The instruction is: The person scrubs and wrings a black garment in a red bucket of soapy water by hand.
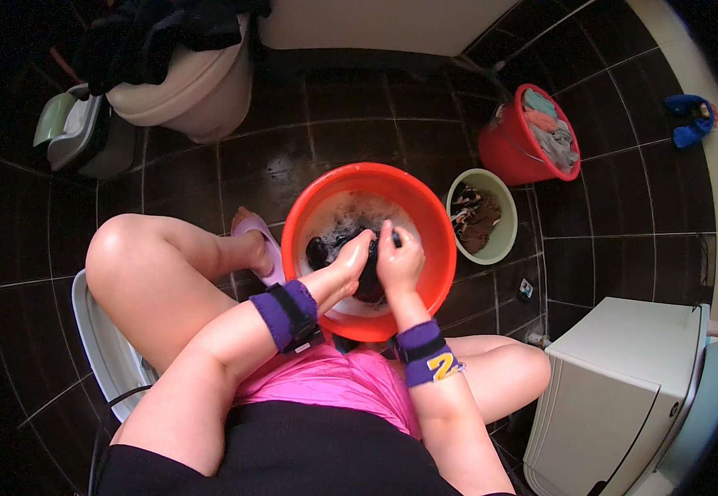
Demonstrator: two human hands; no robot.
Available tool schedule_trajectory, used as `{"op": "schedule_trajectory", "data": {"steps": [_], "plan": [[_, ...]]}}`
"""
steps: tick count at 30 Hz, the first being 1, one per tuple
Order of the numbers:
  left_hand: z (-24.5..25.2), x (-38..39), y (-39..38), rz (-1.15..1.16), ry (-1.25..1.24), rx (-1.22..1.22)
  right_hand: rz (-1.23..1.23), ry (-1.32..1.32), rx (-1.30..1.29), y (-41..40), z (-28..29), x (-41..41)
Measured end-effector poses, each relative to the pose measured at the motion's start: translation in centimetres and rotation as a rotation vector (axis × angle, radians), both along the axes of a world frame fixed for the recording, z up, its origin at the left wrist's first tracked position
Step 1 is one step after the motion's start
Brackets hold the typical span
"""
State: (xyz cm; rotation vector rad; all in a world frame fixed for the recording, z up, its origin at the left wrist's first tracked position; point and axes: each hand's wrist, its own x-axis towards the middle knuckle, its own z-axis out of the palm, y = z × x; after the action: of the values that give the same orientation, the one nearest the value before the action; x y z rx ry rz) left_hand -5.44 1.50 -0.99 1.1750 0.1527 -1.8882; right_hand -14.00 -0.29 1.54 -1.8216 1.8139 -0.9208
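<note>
Between my knees stands an orange-red plastic basin [365, 168] with sudsy water in it. Dark wet cloth [369, 279] hangs between my two hands and trails into the suds, with another dark part of cloth at the basin's left side. My left hand [354, 257] grips the cloth from the left, its fingers pointing up and partly hiding it. Close beside it on the right, my right hand [400, 255] is closed around the same cloth, a bit of which shows between the fingers. Both hands are wet and over the basin.
A pale green bucket [511, 217] of dark and brown cloth stands right of the basin. Behind it, a red bucket [501, 146] holds clothes. A lidded beige tub [210, 99] and a bin [95, 146] are at the upper left. A white cabinet [607, 372] stands at the lower right.
</note>
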Motion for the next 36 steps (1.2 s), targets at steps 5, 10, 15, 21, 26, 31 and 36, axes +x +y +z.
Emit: {"op": "schedule_trajectory", "data": {"steps": [5, 10, 15, 21, 26, 31, 36], "plan": [[0.7, 2.9, -0.4, -0.214, -0.073, -0.045, -0.009, -0.236, 0.324, -2.1, -2.2, -5.6], [1.3, 5.5, -1.4, -0.91, -1.151, -0.93, 0.286, -0.366, 0.384, -0.2, -0.9, -6.3], [2.8, 6.3, -1.0, -1.032, -1.17, -0.885, 0.569, -0.421, 0.388, -0.1, 2.4, -4.9], [2.7, 7.7, -1.9, -0.807, -0.725, -0.802, 0.578, -0.096, 0.394, 0.2, 0.5, -6.8], [1.7, 8.0, -1.9, -0.56, -0.403, -0.747, 0.465, -0.143, 0.225, -0.5, -1.8, -7.7], [2.4, 8.3, -2.1, -0.588, -0.479, -0.686, 0.451, -0.551, 0.337, -3.3, -0.1, -8.9], [1.5, 6.6, -1.7, -0.475, -0.636, -0.677, 0.29, -0.527, 0.169, -5.3, 0.4, -7.8]]}}
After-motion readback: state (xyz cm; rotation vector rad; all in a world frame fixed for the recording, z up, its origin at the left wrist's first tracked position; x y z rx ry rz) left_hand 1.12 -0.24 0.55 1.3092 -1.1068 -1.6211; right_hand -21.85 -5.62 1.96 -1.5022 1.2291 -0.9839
